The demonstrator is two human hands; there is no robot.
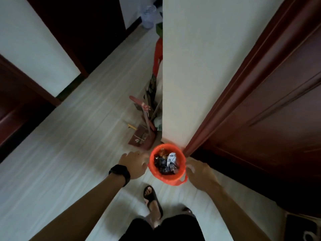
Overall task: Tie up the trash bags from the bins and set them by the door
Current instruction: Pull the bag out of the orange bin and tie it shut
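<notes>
Since the orange trash bag (152,154) sits open-mouthed in its bin (166,180), I'd call the task barely begun: nothing tied, nothing lifted out, nothing set by a door. The bin stands on the floor (69,145) at the foot of the white wall corner (182,84), just beside the frame of a dark wooden door (278,119). Trash (166,163) reaches near the rim: dark wrappers, crumpled white paper.

Left hand (133,164), black watch (119,173) on the wrist, has its fingers spread and holds nothing. It's just beside the left rim; touching or not, I can't tell. Right hand (199,174) is at the right rim, fingers bent toward a bag handle loop (184,179) sticking out there. Blur hides whether they pinch it, so I can't say if it grips.

Left to do, as I judge it: gather the handles, knot, pull the bag free, carry it over, then the other bins. A pale mesh basket (147,16) far down the floor may be one; contents unreadable.

A dustpan (142,138) and a long handle (146,117) lean at the wall corner, partly hidden behind it. Whether this door is the target, unknown. The wearer's dark shorts block the bottom edge; one sandalled foot (152,199) shows.
</notes>
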